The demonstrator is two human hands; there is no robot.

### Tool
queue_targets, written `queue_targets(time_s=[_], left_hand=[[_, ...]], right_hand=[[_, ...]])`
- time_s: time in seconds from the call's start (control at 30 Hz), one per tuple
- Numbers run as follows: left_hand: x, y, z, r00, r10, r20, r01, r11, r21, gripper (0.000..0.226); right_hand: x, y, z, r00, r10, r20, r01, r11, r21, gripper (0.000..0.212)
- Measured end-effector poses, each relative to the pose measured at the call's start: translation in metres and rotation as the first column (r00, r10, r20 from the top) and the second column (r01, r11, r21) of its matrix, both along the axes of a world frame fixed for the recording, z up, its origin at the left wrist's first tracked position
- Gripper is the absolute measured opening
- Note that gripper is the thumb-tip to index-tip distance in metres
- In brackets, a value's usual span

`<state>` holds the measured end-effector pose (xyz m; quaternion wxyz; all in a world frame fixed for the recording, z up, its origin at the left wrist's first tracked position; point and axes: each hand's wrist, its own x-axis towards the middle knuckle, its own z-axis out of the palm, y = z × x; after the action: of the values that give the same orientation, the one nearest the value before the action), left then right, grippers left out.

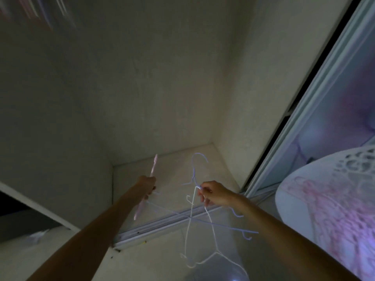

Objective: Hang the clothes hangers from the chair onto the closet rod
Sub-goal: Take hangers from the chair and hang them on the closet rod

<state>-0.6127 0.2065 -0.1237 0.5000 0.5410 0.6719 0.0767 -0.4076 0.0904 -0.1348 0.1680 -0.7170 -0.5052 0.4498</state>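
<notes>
I look down into a dim, bare closet corner. My left hand (147, 186) grips a pink hanger (153, 169) that runs edge-on from above the fist to below it. My right hand (212, 193) pinches the top of a white wire hanger (190, 218), which dangles down toward the floor. A pale blue hanger (195, 169) rises between the two hands with its hook up, and its long bar crosses behind the white one. The white chair (324, 199) stands at the right edge. Blurred hangers (36, 11) show at the top left; the rod itself is out of view.
The closet's sliding door (316, 110) and its frame slant along the right. The floor track (162, 226) runs under my hands. A dark opening (12, 205) lies at the far left. A shiny grey round thing (215, 272) sits at the bottom edge.
</notes>
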Motion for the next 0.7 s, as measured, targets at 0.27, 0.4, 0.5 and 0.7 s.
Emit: queue_targets(time_s=[0.27, 0.4, 0.5, 0.7], left_hand=[[0.010, -0.017, 0.189, 0.944, 0.101, 0.315, -0.072, 0.992, -0.104, 0.032], [0.020, -0.010, 0.254, 0.886, 0.118, 0.448, -0.024, 0.978, -0.209, 0.050], [0.028, -0.002, 0.285, 0.859, 0.138, 0.493, -0.013, 0.968, -0.250, 0.049], [0.039, 0.005, 0.317, 0.772, 0.169, 0.612, -0.023, 0.971, -0.238, 0.038]], right_hand=[[-0.011, 0.024, 0.203, 0.964, 0.007, -0.267, 0.002, 0.999, 0.035, 0.027], [-0.021, 0.036, 0.266, 0.955, 0.089, -0.283, -0.061, 0.992, 0.107, 0.015], [-0.027, 0.040, 0.300, 0.953, 0.159, -0.256, -0.117, 0.978, 0.172, 0.012], [-0.023, 0.045, 0.330, 0.944, 0.099, -0.315, -0.046, 0.984, 0.172, 0.017]])
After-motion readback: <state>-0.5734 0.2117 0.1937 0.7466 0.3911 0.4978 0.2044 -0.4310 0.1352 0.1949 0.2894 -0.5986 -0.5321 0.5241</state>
